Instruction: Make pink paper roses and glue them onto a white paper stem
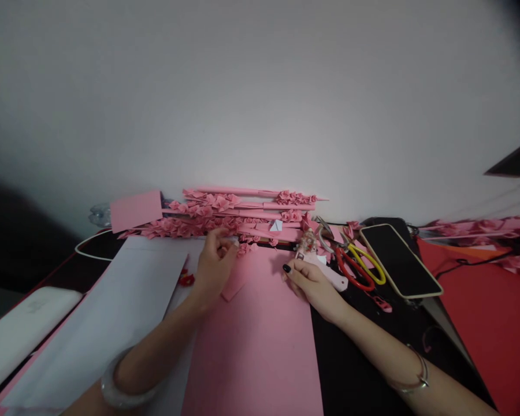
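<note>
My left hand [216,267] is above the upper left part of a pink paper sheet [260,341]. Its fingers are pinched together; whatever is between them is too small to make out. A small folded pink paper piece [236,282] lies just below those fingertips, and pink paper flowers [246,247] sit beyond them. My right hand [307,282] is over the sheet's right edge with its fingers curled in. What they hold, if anything, is hidden. Right beside it lies a pale glue gun [329,274], its front end crusted with residue.
Pink paper flower stems [242,211] are piled along the wall. A tool with red and yellow looped handles [366,263] and a phone [401,260] lie at right, near red sheets [494,312]. White paper [112,306] and a white power-bank-like block [28,323] are at left.
</note>
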A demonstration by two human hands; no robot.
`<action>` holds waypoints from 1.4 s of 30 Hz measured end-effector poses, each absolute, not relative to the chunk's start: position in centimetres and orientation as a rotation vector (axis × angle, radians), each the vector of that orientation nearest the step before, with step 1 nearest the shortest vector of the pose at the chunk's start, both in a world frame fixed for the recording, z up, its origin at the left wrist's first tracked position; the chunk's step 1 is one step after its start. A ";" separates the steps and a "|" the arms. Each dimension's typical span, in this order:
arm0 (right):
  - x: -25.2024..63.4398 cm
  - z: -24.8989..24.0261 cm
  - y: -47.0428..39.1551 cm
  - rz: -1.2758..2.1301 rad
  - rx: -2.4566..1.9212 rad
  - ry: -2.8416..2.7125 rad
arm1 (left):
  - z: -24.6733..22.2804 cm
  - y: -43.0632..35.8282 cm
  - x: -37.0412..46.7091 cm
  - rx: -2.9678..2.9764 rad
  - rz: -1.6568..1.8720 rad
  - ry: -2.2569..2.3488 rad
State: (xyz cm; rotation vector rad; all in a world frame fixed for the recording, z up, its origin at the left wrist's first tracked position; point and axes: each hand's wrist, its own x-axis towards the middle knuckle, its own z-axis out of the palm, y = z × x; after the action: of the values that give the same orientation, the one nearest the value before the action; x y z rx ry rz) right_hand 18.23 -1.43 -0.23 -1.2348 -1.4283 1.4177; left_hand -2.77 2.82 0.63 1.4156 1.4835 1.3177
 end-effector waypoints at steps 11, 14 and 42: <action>18.3 -0.5 -1.4 1.417 -1.237 -1.461 | 2.1 1.5 -2.6 2.278 0.610 1.742; 18.3 -0.4 -1.4 1.413 -1.244 -1.463 | 2.0 1.6 -2.8 2.285 0.625 1.727; 18.3 -0.5 -1.4 1.387 -1.238 -1.501 | -0.1 4.0 -3.6 1.765 1.312 1.344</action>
State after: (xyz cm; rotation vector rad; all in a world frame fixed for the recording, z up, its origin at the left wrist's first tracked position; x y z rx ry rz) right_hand 18.32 -1.41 -0.52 -1.2380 -1.5009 1.3868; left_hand -3.62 4.02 -0.12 1.7653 1.3443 1.3123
